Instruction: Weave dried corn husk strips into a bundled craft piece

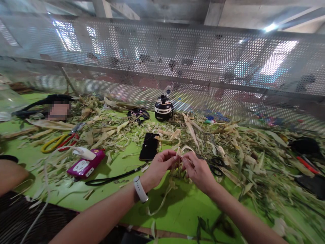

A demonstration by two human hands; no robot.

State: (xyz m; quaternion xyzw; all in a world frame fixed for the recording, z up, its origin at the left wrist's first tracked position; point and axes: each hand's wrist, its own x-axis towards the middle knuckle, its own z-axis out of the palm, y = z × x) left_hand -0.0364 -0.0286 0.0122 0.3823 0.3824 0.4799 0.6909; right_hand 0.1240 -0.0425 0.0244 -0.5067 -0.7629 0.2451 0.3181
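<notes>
Both hands meet over the green table (pixel 188 210), fingertips nearly touching. Thumb and forefinger of my left hand (pixel 162 166) pinch a pale strip of dried husk (pixel 178 150). My right hand (pixel 196 167) pinches the same bundle of strips from the other side. A long loose strip (pixel 165 198) trails from below the fingers down to the tabletop. Behind the left hand lies a black phone (pixel 149 146). Dark-handled scissors (pixel 216 166) rest just right of my right hand, partly under husk scraps. Exactly how the strips cross between the fingers is hidden.
Husk scraps (pixel 238 149) cover much of the table. A purple power socket (pixel 86 164) with a white plug, yellow-and-red-handled scissors (pixel 59 142) and a black strap (pixel 114 178) lie leftward. A dark bottle (pixel 164 108) stands by the perforated screen (pixel 162 61). Another person's arm (pixel 11 174) is at far left.
</notes>
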